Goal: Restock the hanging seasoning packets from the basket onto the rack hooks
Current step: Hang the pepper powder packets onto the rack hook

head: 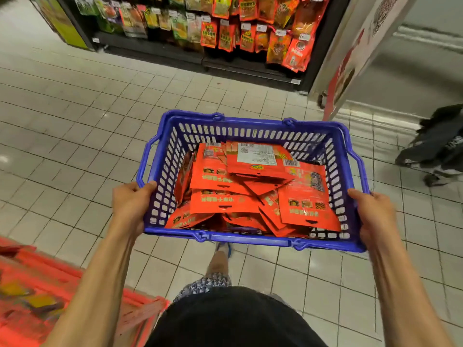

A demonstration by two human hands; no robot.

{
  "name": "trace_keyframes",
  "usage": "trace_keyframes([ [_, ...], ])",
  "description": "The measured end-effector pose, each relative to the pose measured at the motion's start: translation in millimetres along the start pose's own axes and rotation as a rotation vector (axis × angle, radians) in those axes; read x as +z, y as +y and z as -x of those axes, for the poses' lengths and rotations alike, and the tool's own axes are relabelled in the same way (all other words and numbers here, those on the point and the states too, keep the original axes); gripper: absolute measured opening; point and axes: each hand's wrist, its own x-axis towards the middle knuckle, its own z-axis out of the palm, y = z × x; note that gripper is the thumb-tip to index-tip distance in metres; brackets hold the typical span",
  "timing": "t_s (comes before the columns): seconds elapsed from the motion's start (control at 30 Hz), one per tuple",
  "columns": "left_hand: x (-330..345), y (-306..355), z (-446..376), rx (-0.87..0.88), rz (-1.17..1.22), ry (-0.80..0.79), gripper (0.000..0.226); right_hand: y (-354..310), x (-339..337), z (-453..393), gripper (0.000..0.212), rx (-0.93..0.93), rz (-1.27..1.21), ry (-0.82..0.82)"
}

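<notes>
While your left hand (pixel 130 204) and right hand (pixel 373 214) grip the basket (pixel 250 240), the rack (pixel 225 33) stands well ahead. The packets (pixel 250 186) lie between both hands.

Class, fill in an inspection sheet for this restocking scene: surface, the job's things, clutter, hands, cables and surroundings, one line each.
Surface: pale tiled floor; no table seen.
Job's things: blue basket held above the floor, holding a loose pile of red seasoning packets; rack ahead with packets already hanging.
Clutter: blurred red display at lower left.
Hands: left hand grips the basket's left edge; right hand grips its right edge.
Cables: nothing seen.
Surroundings: a sign panel right of the rack; a dark, blurred object at far right.
</notes>
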Motion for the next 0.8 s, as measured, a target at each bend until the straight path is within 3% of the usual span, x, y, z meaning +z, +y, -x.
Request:
trace_keyframes([
  [0.23,83.3,88.7,-140.2,-0.029,0.030,-0.056,0.040,-86.8,118.6,-101.5,0.015,0.007,0.006,0.056],
  [0.37,128.8,148.8,-212.8,-0.015,-0.003,-0.077,0.034,-132.9,170.4,-148.2,0.018,0.024,0.000,0.117],
  [0.8,313.0,299.6,-444.5,-0.019,-0.046,-0.061,0.030,-283.3,358.0,-387.6,0.009,0.025,-0.034,0.061],
])
